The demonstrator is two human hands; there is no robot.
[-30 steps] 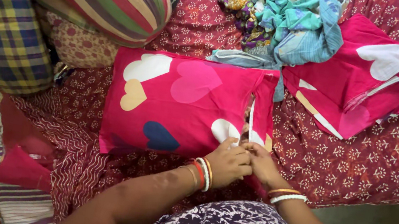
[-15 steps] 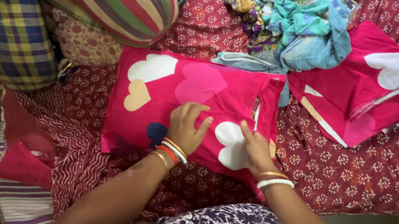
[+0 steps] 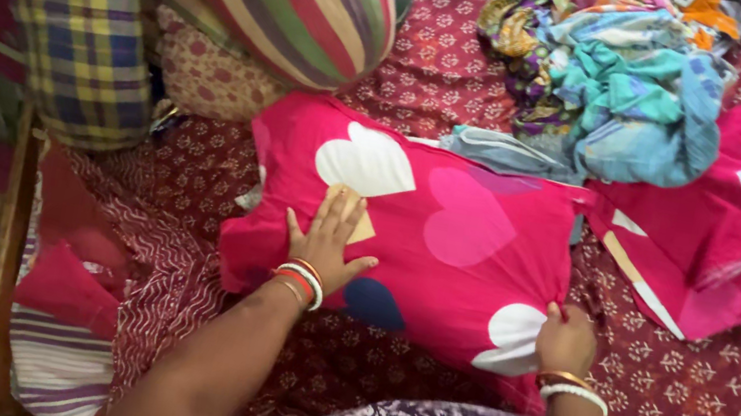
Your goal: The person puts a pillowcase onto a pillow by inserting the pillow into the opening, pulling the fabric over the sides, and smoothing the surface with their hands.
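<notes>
A pink pillow [image 3: 446, 242] with heart shapes lies on the maroon sheet [image 3: 714, 391], its long axis running left to right and tilted a little, the left end farther from the person. The left hand [image 3: 324, 241] rests flat on it near that left end, fingers spread, gripping nothing. The right hand [image 3: 565, 342] is closed on the cover at the near right corner, pinching the cloth. So each hand has one end, the right one nearer the body. A folded pink cloth [image 3: 740, 243] lies just right of the pillow, with a heap of clothes [image 3: 617, 79] beyond it.
</notes>
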